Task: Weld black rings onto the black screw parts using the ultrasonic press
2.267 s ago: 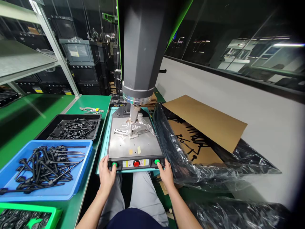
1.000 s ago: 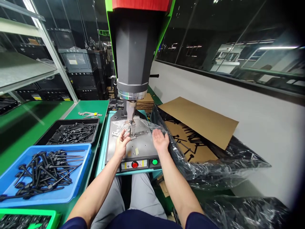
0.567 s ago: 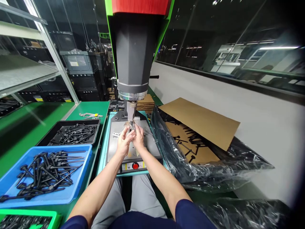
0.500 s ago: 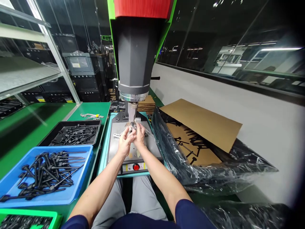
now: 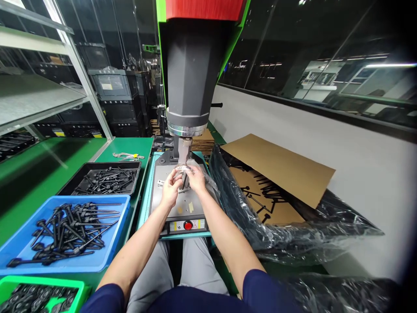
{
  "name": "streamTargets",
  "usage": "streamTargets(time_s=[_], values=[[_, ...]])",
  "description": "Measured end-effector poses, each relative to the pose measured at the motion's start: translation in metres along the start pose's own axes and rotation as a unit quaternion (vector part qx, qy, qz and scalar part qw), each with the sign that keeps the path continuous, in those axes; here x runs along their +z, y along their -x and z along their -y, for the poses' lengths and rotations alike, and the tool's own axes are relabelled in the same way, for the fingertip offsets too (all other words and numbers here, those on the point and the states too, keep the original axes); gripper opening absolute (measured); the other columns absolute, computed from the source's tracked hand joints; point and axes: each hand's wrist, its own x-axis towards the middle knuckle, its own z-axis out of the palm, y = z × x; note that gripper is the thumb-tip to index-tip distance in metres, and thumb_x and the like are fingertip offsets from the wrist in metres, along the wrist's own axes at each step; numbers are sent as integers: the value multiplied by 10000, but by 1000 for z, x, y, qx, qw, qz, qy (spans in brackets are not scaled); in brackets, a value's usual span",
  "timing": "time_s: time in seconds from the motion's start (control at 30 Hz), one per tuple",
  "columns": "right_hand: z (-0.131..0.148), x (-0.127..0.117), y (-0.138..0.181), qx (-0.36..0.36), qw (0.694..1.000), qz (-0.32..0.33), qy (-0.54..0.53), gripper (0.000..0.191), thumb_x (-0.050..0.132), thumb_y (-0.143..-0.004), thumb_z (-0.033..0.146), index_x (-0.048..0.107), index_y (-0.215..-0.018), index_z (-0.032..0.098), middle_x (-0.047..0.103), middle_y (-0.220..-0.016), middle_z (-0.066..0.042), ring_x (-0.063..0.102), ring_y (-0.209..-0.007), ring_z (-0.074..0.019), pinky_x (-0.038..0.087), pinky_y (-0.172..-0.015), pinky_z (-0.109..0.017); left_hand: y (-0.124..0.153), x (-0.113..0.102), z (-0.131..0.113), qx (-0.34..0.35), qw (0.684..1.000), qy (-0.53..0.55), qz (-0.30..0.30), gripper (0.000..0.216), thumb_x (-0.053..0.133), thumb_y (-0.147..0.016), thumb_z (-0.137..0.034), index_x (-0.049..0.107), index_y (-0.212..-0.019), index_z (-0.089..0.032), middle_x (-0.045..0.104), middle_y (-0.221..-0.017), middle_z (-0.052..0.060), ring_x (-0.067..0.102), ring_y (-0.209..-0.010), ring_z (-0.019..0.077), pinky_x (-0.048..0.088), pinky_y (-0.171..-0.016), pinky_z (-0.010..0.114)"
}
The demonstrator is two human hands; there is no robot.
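My left hand (image 5: 171,188) is at the left of the press tip, its fingers half curled and apart, with nothing visible in them. Opposite it, my right hand (image 5: 196,178) has its fingers closed near a thin black rod-shaped part (image 5: 184,180), which appears pinched by the fingertips; its upper end is hidden. Clear plastic film (image 5: 210,179) surrounds the spot and trails to the right. Directly above is the metal press tip (image 5: 184,152) of the machine (image 5: 189,78). Below both hands lies the grey metal base plate (image 5: 169,208).
At left stand a blue bin (image 5: 122,226) of black threaded rods, a black tray (image 5: 67,187) of similar rods, and a green bin (image 5: 78,287) of small black parts. Pliers (image 5: 127,156) lie behind. A plastic-lined box (image 5: 247,230) with cardboard (image 5: 283,167) is at right. A red button (image 5: 188,225) fronts the base.
My hands have moved apart; the right shifted rightward, and the black rod now shows between them. The whole view has shifted slightly.
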Motion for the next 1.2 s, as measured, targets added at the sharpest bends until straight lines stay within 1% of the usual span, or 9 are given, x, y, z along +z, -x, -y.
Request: streamTargets(time_s=[0.2, 0.37, 0.5, 0.63, 0.8, 0.9, 1.03, 1.13, 1.2], values=[[9, -27, 71, 193, 950, 144, -198, 319, 718, -761, 387, 722, -998, 175, 685, -814, -25, 608, -692, -149, 504, -597, -251, 22, -19, 6, -34, 998, -41, -29, 594, 782, -733, -259, 601, -1298, -243, 526, -1459, 140, 609, -1199, 265, 497, -985, 407], [33, -34, 89, 183, 932, 120, -289, 366, 806, -685, 411, 721, -961, 186, 682, -815, -9, 594, -671, -125, 534, -597, -239, 73, -53, 3, -143, 978, -140, 66, 416, 781, -738, -384, 726, -1095, -179, 732, -1101, 127, 698, -960, 249, 539, -893, 414], [50, -18, 91, 157, 933, 151, -287, 380, 810, -684, 406, 724, -974, 176, 683, -820, -9, 598, -654, -119, 552, -599, -250, 111, -69, 1, -127, 965, -189, 129, 331, 772, -745, -420, 756, -970, -178, 752, -845, 81, 693, -751, 213, 564, -733, 350], [60, -5, 105, 154, 927, 189, -284, 513, 833, -677, 380, 684, -1134, 200, 696, -1013, -38, 658, -748, -137, 584, -664, -282, 129, -80, -6, -107, 987, -122, 12, 361, 806, -707, -441, 715, -901, -150, 736, -777, 67, 699, -696, 193, 578, -703, 328], [52, -19, 116, 165, 933, 204, -245, 563, 831, -700, 469, 663, -1148, 172, 712, -941, -61, 683, -738, -161, 590, -676, -316, 127, -122, -40, 20, 957, 15, -288, 460, 838, -700, -362, 626, -1044, -143, 741, -968, 98, 730, -812, 184, 592, -813, 338], [46, -41, 120, 179, 941, 208, -199, 580, 821, -687, 547, 683, -1089, 153, 728, -882, -79, 683, -709, -176, 595, -660, -336, 133, -134, -57, 2, 927, 67, -368, 438, 826, -723, -272, 578, -1063, -149, 731, -1006, 107, 733, -826, 175, 586, -868, 345], [29, -94, 117, 180, 969, 140, -96, 578, 804, -650, 623, 717, -986, 160, 741, -865, -104, 693, -697, -199, 600, -666, -372, 162, -118, -54, -136, 947, 47, -286, 500, 838, -693, -227, 588, -1113, -127, 732, -1031, 153, 717, -727, 166, 596, -714, 311], [-2, -155, 93, 168, 985, 17, -35, 565, 796, -601, 663, 725, -917, 201, 740, -842, -131, 693, -656, -217, 587, -649, -408, 189, -113, -57, -129, 962, -21, -241, 515, 832, -688, -339, 632, -1112, -127, 730, -1048, 159, 707, -735, 176, 570, -645, 290], [-27, -196, 67, 169, 984, -37, 33, 427, 800, -612, 619, 721, -792, 240, 732, -794, -166, 685, -603, -224, 561, -598, -406, 207, -123, -71, -92, 955, -106, -261, 539, 814, -673, -434, 655, -1092, -135, 734, -1025, 141, 703, -761, 192, 566, -659, 301]])
